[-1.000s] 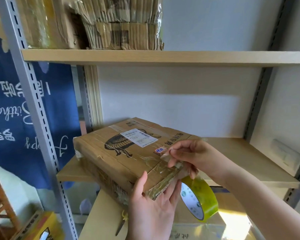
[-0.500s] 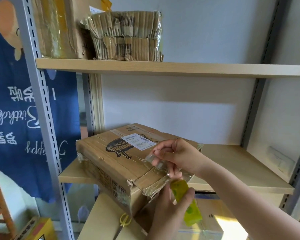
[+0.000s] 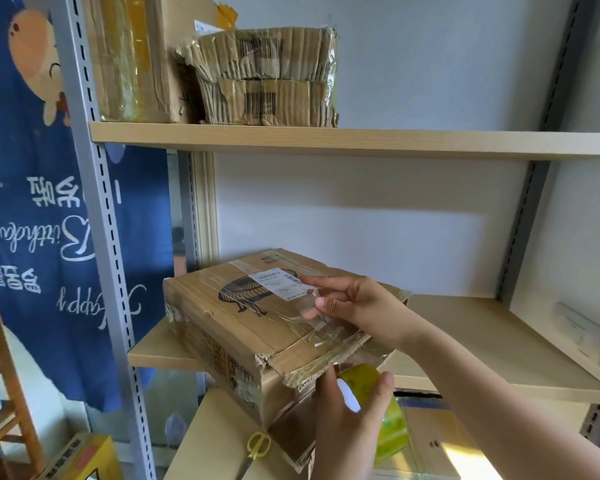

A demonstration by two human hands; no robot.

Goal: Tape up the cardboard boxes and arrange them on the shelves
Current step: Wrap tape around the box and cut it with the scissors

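Both hands' fingers pull tape (image 3: 317, 315) over the box (image 3: 222, 317).

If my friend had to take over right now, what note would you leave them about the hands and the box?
Right hand: pinches the free end of the clear tape strip above the box top.
Left hand: grips the yellow tape roll below the box's front edge.
Cardboard box: lies on the middle shelf, its front corner overhanging. Scissors lie lower down.
Done: some tape is on the front flaps.
Left: press the strip down, cut it, push the box fully onto the shelf.
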